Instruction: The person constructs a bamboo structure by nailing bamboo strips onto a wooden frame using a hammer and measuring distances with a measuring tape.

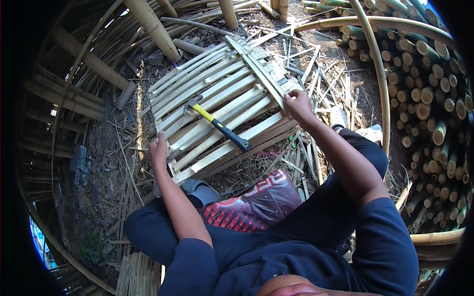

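The right hand (297, 105) has its fingers pinched close together on the near end of a long flat strip (257, 73). The strip lies across the top of the slatted crate (212, 158), over toward its right side. The left hand (158, 150) is at the crate's left edge with its fingers bent, but I cannot tell how tight they are. The crate sits on the ground in front of the person. A hammer (217, 125) with a yellow and black handle lies on top of the crate. On the crate's near side is a red and dark bag (254, 204). Thin wood scraps (313, 74) are right of the crate, and farther right is a big pile of bamboo poles (427, 108).
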`<control>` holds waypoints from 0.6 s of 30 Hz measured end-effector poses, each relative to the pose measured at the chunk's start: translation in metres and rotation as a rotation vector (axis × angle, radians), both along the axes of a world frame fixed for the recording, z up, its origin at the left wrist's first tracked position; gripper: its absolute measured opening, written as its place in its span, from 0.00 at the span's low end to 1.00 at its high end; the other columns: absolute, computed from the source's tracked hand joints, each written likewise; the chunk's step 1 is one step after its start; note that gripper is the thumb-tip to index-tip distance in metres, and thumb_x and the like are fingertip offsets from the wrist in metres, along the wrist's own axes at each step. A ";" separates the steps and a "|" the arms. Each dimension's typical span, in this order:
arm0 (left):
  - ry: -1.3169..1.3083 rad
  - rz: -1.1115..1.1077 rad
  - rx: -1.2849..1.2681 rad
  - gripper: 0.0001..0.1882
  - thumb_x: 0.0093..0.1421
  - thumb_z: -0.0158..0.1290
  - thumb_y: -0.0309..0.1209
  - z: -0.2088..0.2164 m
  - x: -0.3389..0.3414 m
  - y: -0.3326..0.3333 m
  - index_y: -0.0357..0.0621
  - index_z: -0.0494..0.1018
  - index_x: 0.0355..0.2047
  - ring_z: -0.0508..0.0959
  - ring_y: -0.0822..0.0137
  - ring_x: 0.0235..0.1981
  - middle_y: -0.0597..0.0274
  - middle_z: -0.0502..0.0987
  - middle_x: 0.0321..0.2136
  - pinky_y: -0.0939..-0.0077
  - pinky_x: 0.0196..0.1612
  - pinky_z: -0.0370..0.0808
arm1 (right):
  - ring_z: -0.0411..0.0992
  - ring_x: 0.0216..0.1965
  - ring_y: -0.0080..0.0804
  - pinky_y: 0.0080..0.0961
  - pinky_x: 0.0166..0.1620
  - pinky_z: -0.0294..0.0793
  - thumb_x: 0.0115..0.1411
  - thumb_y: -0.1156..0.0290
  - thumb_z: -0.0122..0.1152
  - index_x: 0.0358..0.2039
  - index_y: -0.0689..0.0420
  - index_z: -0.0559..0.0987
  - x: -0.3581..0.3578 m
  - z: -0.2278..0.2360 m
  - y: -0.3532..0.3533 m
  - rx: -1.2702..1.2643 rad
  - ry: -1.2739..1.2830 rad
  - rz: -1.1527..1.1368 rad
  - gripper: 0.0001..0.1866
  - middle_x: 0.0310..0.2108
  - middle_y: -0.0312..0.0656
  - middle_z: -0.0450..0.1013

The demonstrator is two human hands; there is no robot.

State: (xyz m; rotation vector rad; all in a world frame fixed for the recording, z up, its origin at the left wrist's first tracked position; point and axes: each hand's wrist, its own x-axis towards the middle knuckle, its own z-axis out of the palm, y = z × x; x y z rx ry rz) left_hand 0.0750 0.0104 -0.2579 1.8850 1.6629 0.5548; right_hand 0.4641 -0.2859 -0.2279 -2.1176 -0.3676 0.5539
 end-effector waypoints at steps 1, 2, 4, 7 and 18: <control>0.063 0.019 0.018 0.39 0.67 0.44 0.60 0.003 0.000 -0.001 0.28 0.81 0.37 0.81 0.39 0.45 0.34 0.82 0.35 0.50 0.52 0.73 | 0.83 0.31 0.43 0.37 0.43 0.78 0.65 0.61 0.61 0.46 0.63 0.83 0.000 0.000 0.000 -0.008 -0.025 0.004 0.18 0.28 0.52 0.82; 0.126 0.036 0.039 0.38 0.68 0.44 0.59 0.008 0.001 -0.002 0.28 0.81 0.37 0.81 0.37 0.47 0.33 0.82 0.36 0.49 0.54 0.73 | 0.83 0.30 0.41 0.36 0.41 0.78 0.66 0.61 0.61 0.47 0.63 0.83 0.000 0.003 0.000 -0.013 -0.051 0.006 0.18 0.27 0.50 0.81; 0.169 0.048 -0.027 0.36 0.66 0.46 0.58 0.019 0.003 -0.002 0.30 0.81 0.41 0.79 0.36 0.52 0.31 0.81 0.42 0.49 0.58 0.72 | 0.83 0.31 0.41 0.36 0.41 0.79 0.66 0.62 0.60 0.46 0.64 0.82 -0.001 0.008 -0.001 -0.044 -0.046 -0.002 0.17 0.29 0.52 0.82; 0.234 0.018 -0.030 0.35 0.64 0.50 0.57 0.012 -0.004 0.004 0.33 0.79 0.49 0.77 0.36 0.56 0.32 0.79 0.49 0.49 0.61 0.70 | 0.83 0.34 0.42 0.38 0.42 0.79 0.66 0.63 0.60 0.46 0.65 0.82 -0.008 0.018 0.004 0.018 -0.098 -0.112 0.17 0.32 0.55 0.82; 0.141 0.090 0.055 0.40 0.57 0.58 0.57 -0.002 0.015 -0.014 0.34 0.75 0.57 0.77 0.38 0.57 0.32 0.78 0.52 0.53 0.63 0.71 | 0.80 0.33 0.38 0.35 0.41 0.76 0.69 0.62 0.59 0.41 0.67 0.82 -0.010 0.008 0.005 0.072 -0.214 -0.255 0.18 0.32 0.51 0.82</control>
